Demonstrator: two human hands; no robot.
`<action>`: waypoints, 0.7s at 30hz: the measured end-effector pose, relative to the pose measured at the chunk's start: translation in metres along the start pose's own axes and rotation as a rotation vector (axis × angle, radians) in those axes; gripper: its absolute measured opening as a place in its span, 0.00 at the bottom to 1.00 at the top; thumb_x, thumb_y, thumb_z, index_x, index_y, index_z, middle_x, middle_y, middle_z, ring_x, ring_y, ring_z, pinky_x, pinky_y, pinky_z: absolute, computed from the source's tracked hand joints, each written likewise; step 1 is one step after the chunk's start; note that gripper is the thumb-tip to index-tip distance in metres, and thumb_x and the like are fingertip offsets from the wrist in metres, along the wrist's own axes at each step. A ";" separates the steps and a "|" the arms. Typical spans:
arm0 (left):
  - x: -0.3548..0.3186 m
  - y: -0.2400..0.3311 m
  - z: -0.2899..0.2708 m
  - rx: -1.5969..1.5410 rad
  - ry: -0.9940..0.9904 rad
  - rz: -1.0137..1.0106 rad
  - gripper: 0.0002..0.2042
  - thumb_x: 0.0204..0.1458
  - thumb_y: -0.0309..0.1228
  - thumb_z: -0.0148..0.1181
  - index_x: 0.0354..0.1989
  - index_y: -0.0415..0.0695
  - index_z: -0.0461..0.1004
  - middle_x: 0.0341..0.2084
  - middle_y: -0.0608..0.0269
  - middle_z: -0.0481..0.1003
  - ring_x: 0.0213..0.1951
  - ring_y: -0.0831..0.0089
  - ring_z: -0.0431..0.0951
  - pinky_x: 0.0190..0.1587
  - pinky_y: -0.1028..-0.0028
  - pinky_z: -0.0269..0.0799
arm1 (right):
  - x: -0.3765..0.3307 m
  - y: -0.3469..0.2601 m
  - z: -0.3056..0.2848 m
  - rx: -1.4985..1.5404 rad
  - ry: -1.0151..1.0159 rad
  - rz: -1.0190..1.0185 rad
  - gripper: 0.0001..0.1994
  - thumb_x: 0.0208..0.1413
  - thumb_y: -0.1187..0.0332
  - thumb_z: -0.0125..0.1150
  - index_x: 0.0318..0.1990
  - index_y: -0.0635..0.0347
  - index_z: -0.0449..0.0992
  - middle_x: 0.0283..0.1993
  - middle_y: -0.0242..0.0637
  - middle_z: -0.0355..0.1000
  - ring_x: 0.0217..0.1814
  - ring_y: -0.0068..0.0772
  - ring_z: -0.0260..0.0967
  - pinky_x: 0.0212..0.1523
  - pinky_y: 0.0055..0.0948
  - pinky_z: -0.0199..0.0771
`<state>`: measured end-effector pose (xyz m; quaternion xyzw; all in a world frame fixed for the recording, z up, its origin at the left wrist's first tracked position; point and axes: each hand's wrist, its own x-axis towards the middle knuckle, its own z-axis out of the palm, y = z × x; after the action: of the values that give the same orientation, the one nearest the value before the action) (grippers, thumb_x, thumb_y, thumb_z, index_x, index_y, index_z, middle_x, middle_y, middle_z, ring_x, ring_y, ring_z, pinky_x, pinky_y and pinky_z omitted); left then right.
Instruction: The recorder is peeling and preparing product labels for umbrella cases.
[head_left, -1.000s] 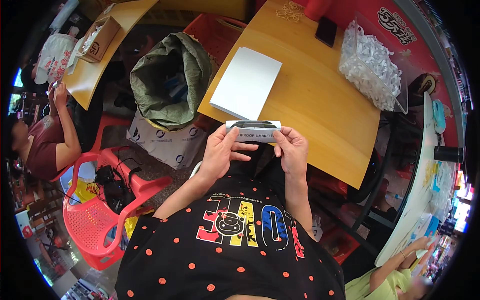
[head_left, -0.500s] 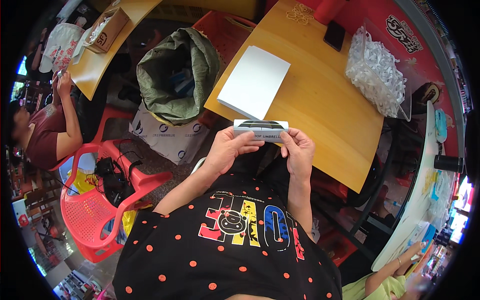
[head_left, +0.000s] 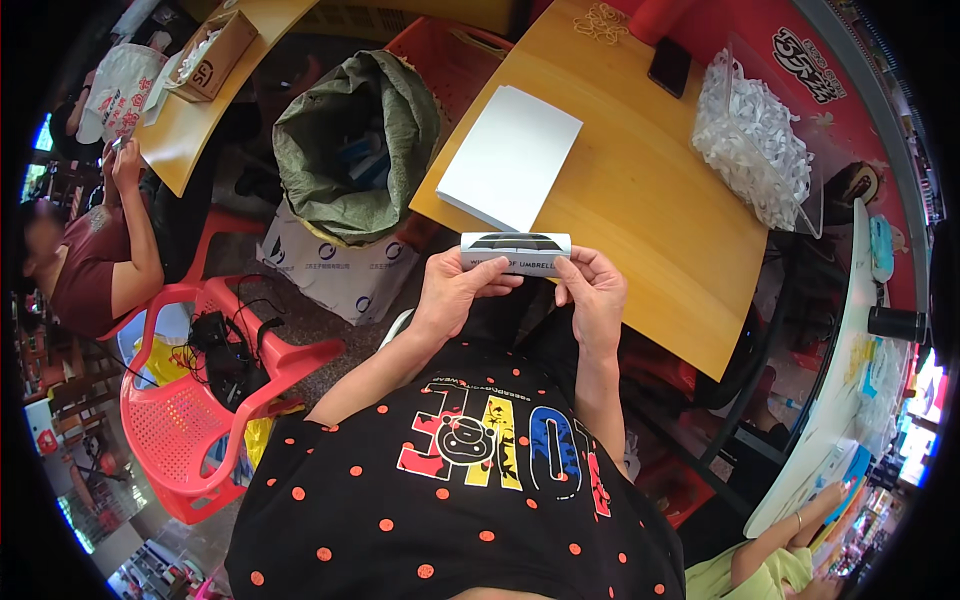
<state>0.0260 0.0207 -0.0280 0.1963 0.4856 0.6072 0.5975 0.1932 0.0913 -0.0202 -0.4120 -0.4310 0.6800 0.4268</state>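
Note:
Between both hands I hold a small white and grey printed paper label (head_left: 516,243) with a picture of a dark umbrella on it; it looks curved or folded over lengthwise. My left hand (head_left: 451,289) pinches its left end, thumb on the front and fingers behind. At the other end, my right hand (head_left: 595,287) grips it between thumb and bent fingers. Just beyond the label, a stack of white sheets (head_left: 512,158) lies on the near left part of the yellow wooden table (head_left: 650,215).
A clear bin (head_left: 757,150) full of white paper strips or loops stands at the table's right. Rubber bands (head_left: 601,26) and a phone (head_left: 669,68) lie at the back. Left are an open green sack (head_left: 300,180) and a red chair (head_left: 185,430). Other people sit at both sides.
The label and both hands have shifted slightly left and up. My left thumb has moved a little along the label's front. Both hands keep their hold.

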 end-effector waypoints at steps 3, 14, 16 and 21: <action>0.001 0.001 -0.003 0.016 0.012 0.047 0.09 0.55 0.24 0.56 0.42 0.34 0.73 0.34 0.52 0.78 0.33 0.66 0.81 0.35 0.74 0.79 | -0.004 -0.007 0.012 -0.354 0.092 -0.186 0.10 0.50 0.78 0.62 0.41 0.67 0.75 0.30 0.32 0.75 0.21 0.15 0.63 0.21 0.17 0.62; 0.003 0.015 0.009 0.680 0.008 0.547 0.08 0.50 0.19 0.60 0.39 0.33 0.77 0.32 0.56 0.80 0.34 0.73 0.80 0.37 0.75 0.75 | 0.004 -0.024 -0.012 -1.030 -0.168 -0.856 0.09 0.41 0.81 0.61 0.29 0.61 0.69 0.32 0.41 0.69 0.36 0.43 0.70 0.36 0.35 0.71; 0.004 0.020 0.015 0.760 0.007 0.628 0.09 0.47 0.18 0.62 0.38 0.36 0.77 0.31 0.55 0.80 0.34 0.72 0.81 0.38 0.75 0.74 | 0.006 -0.028 -0.016 -1.061 -0.189 -0.905 0.08 0.42 0.80 0.60 0.30 0.62 0.68 0.30 0.41 0.68 0.35 0.44 0.70 0.36 0.36 0.71; 0.009 0.034 0.033 0.778 -0.043 0.711 0.10 0.48 0.17 0.61 0.40 0.34 0.76 0.31 0.57 0.80 0.33 0.74 0.80 0.39 0.76 0.74 | 0.012 -0.045 -0.024 -1.112 -0.167 -1.004 0.12 0.42 0.79 0.63 0.35 0.61 0.69 0.35 0.40 0.70 0.38 0.41 0.71 0.39 0.34 0.73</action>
<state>0.0329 0.0471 0.0118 0.5686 0.5662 0.5431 0.2473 0.2220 0.1199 0.0123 -0.2679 -0.8777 0.1151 0.3803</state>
